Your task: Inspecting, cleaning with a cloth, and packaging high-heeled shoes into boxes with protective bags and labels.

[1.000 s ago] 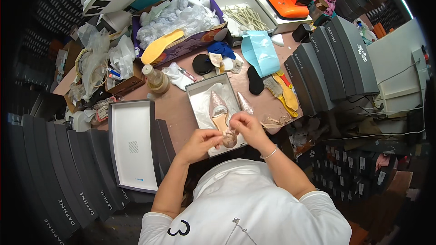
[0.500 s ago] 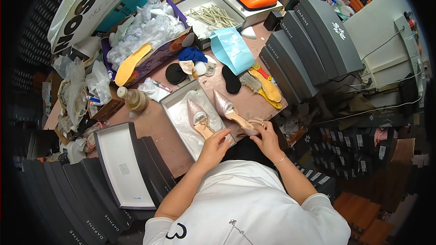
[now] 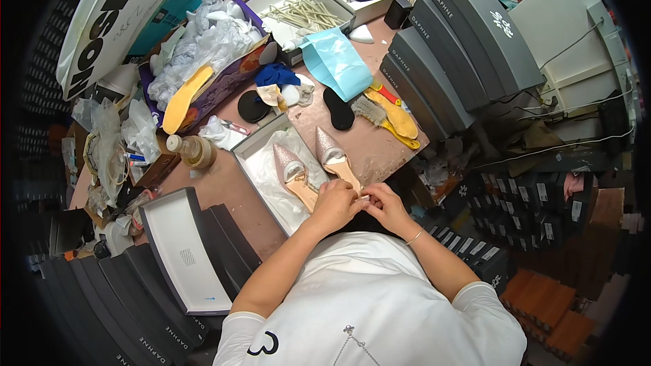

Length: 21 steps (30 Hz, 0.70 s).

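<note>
A pink glittery pointed shoe [image 3: 328,148] lies toe away from me at the table's near edge. Both my hands meet at its back end: my left hand [image 3: 335,206] comes from the left and my right hand [image 3: 386,206] from the right. Their fingers are pinched together there, covering the heel and most of the strap. The matching pink shoe [image 3: 287,161] rests on white tissue paper [image 3: 274,188] in an open shoebox [image 3: 252,160], just left of my left hand.
Grey shoeboxes [image 3: 468,47] stand stacked at the right, more [image 3: 122,298] at lower left. Beyond the shoes lie a black pad [image 3: 338,108], a yellow brush [image 3: 400,137] and a light-blue sheet [image 3: 339,61]. A bottle [image 3: 196,152] and an upturned lid [image 3: 186,251] are on the left.
My left hand has moved right, from beside the boxed shoe to the back of the other shoe. My right hand has shifted slightly left, and its fingers have closed in beside the left ones.
</note>
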{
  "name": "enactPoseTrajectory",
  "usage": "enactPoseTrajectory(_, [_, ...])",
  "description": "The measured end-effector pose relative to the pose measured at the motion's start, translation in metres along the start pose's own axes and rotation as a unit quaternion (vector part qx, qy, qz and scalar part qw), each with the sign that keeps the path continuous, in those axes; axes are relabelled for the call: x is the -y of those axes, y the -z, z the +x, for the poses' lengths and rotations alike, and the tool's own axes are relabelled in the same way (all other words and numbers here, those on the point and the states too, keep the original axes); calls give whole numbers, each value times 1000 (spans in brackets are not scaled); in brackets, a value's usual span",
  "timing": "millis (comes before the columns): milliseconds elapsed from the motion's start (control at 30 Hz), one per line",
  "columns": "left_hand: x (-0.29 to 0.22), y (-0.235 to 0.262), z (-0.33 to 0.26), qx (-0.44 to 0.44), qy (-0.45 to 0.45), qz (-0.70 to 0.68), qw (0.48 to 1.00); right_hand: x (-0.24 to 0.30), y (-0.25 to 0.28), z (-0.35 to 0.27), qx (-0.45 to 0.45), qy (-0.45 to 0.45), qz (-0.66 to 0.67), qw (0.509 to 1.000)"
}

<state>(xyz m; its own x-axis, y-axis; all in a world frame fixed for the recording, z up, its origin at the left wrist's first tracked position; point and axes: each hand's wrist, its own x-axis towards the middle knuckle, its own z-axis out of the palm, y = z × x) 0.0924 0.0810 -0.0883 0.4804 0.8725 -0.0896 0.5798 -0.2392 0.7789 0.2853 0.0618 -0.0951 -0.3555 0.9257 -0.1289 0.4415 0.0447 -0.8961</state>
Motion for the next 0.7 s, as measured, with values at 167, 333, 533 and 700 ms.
enactPoseTrajectory(167, [8, -9, 11, 15, 57, -143, 988, 8, 2, 6, -11, -6, -14, 1000])
enactPoseTrajectory(333, [0, 3, 2, -89, -120, 7, 989, 20, 12, 13, -47, 99, -192, 975])
enactPoseTrajectory(533, [12, 9, 4, -31, -162, 7, 986, 24, 13, 20, 10, 195, -253, 948])
enactPoseTrajectory(700, [29, 22, 9, 49, -166, -18, 985, 27, 19, 25, 25, 203, -256, 945])
